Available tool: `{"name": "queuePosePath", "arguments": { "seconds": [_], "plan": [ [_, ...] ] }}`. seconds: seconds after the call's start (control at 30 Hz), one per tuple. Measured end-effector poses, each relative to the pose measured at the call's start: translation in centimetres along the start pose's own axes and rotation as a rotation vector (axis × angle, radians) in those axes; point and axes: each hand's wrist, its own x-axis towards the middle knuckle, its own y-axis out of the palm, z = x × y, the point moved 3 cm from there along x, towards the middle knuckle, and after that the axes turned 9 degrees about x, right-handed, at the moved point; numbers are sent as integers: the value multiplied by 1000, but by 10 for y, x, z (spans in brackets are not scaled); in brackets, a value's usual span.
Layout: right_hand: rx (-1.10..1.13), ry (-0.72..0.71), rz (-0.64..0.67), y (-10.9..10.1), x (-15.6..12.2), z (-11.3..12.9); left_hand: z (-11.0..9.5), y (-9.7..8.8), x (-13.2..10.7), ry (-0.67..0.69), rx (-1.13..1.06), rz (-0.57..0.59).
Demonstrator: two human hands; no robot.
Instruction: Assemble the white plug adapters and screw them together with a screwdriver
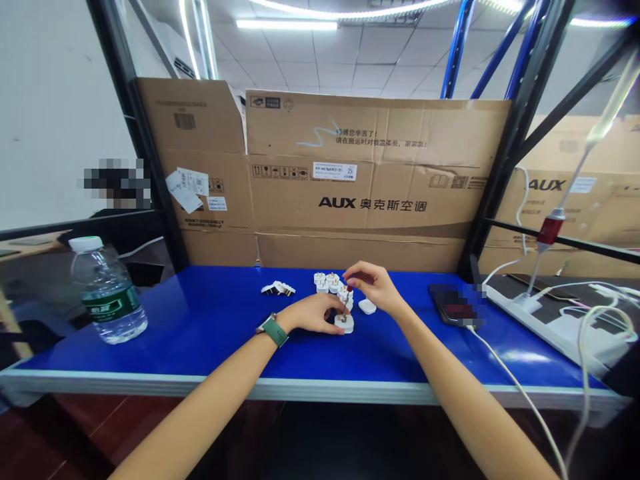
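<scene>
My left hand [314, 313], with a green watch on its wrist, lies on the blue table [200, 333] and its fingers are closed around a small white plug part [345, 323]. My right hand [370, 283] hovers just above it, pinching a thin screwdriver with a red handle [347, 298] that stands upright on the part. Behind the hands sits a cluster of several white plug pieces [330, 282]. One white piece [367, 306] lies beside my right hand. A small pile of white parts with metal pins [278, 289] lies to the left.
A clear water bottle with a green label [107, 291] stands at the table's left. A dark phone [453, 303] with a white cable lies at the right, beside a white power strip [545, 327]. Cardboard boxes [350, 180] wall off the back. A person sits at far left.
</scene>
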Motion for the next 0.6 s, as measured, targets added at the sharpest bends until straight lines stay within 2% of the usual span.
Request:
{"name": "queuePosePath", "arguments": {
  "seconds": [0.6],
  "plan": [
    [-33,10,37,1,-1,-1,-1,0,0,-3,-19,4]
  ]
}}
